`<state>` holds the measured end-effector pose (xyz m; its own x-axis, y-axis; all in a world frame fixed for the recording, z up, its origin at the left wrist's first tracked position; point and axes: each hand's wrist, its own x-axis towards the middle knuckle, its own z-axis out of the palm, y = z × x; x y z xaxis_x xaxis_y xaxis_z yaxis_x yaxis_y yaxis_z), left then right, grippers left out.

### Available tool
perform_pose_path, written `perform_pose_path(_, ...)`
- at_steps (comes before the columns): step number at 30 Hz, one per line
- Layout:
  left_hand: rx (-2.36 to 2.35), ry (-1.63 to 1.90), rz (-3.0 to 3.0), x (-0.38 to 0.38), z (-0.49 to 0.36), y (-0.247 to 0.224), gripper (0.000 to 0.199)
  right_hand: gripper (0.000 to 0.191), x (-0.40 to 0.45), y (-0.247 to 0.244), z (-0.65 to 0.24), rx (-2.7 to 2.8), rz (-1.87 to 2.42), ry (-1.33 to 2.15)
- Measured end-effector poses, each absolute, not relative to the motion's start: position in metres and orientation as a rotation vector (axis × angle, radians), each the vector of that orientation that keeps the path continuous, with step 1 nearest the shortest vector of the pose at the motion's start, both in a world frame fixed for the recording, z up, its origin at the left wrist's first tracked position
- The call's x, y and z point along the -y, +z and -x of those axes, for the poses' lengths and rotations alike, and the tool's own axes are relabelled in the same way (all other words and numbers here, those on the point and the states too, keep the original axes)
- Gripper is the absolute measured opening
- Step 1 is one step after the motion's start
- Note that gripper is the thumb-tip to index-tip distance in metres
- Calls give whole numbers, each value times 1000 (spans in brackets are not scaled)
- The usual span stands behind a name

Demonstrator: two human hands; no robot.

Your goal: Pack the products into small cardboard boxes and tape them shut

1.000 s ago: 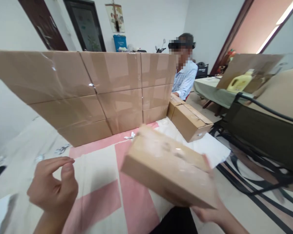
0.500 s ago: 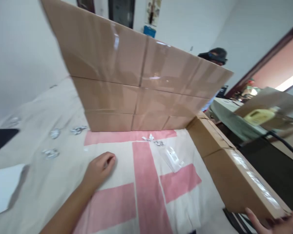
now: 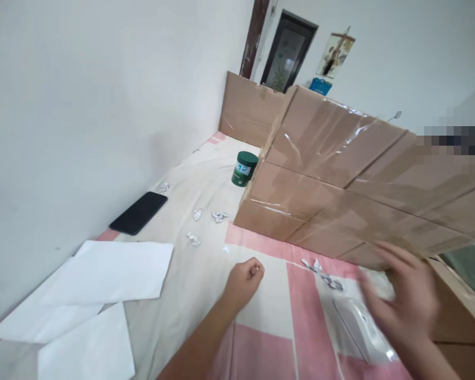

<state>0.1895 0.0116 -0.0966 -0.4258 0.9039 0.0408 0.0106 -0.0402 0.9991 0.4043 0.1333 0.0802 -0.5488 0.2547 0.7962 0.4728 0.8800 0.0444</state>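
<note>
My left hand (image 3: pixel 241 282) rests on the pink and white cloth (image 3: pixel 263 345), fingers curled closed; whether anything small is inside is hidden. My right hand (image 3: pixel 407 295) hangs over the cloth at the right, blurred, its thumb and fingers apart with nothing held. Close to it lies a clear plastic bag (image 3: pixel 360 327). Behind stands a tall cardboard panel (image 3: pixel 312 184) covered in shiny tape. Small silvery-white scraps (image 3: pixel 326 277) lie between the hands and the panel, with another pile of scraps (image 3: pixel 219 216) farther left.
White paper sheets (image 3: pixel 122 272) and a black tablet-like slab (image 3: pixel 138 214) lie along the left wall. A green tin (image 3: pixel 244 169) stands beside the panel's left edge. A low cardboard side (image 3: pixel 459 316) runs along the right. Another person's head, pixelated, shows behind the panel.
My right hand has left the cardboard side's near corner and moved in over the cloth. The view has swung left, bringing in the green tin and more paper. My left hand stays closed.
</note>
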Motion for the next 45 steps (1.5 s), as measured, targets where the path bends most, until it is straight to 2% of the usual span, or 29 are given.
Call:
perform_pose_path(3, -1452, 1595, -958, -12, -187, -97, 20, 38, -119, 58, -294, 2468, 132, -177)
perform_pose_path(6, -1405, 1623, -908, -13, -184, -94, 23, 35, -109, 39, -177, 2705, 45, -90)
perform_pose_path(8, -1371, 1618, -887, -12, -183, -93, 25, 50, -112, 37, -106, 2828, 238, -103)
perform_pose_path(11, -1329, 1614, -871, -10, -182, -89, 27, 74, -138, 50, -21, 2880, 817, -168)
perform_pose_path(15, -1293, 1636, -851, -9, -183, -88, 24, 78, -195, 74, 43, 2559, 1479, -207)
perform_pose_path(17, -1292, 1642, -842, -11, -184, -91, 24, 75, -217, 78, 54, 2481, 1598, -147)
perform_pose_path(21, -1286, 1674, -833, -13, -189, -96, 28, 57, -234, 71, 55, 2473, 1553, -112)
perform_pose_path(24, -1326, 1709, -905, -7, -184, -87, 32, 58, -233, 65, 52, 2440, 1532, -76)
perform_pose_path(28, -1656, 1872, -998, 10, -146, -43, 36, 59, -229, 64, 49, 2426, 1517, 15)
perform_pose_path(31, -1915, 2155, -693, 2, -92, -3, 39, 59, -227, 64, 48, 2441, 1502, 75)
perform_pose_path(33, -1861, 2290, -558, -26, -47, 16, 35, 60, -226, 64, 46, 2463, 1488, 103)
perform_pose_path(35, -1802, 2264, -523, -70, -2, 23, 30, 61, -226, 65, 45, 2486, 1472, 118)
perform_pose_path(38, -1771, 2190, -527, -143, 56, 22, 65, 61, -227, 65, 44, 2505, 1445, 121)
perform_pose_path(40, -1752, 2144, -550, -180, 84, 17, 72, 62, -228, 65, 44, 2506, 1434, 121)
perform_pose_path(45, -1727, 2044, -640, -218, 120, -3, 44, 58, -230, 60, 48, 2508, 1405, 123)
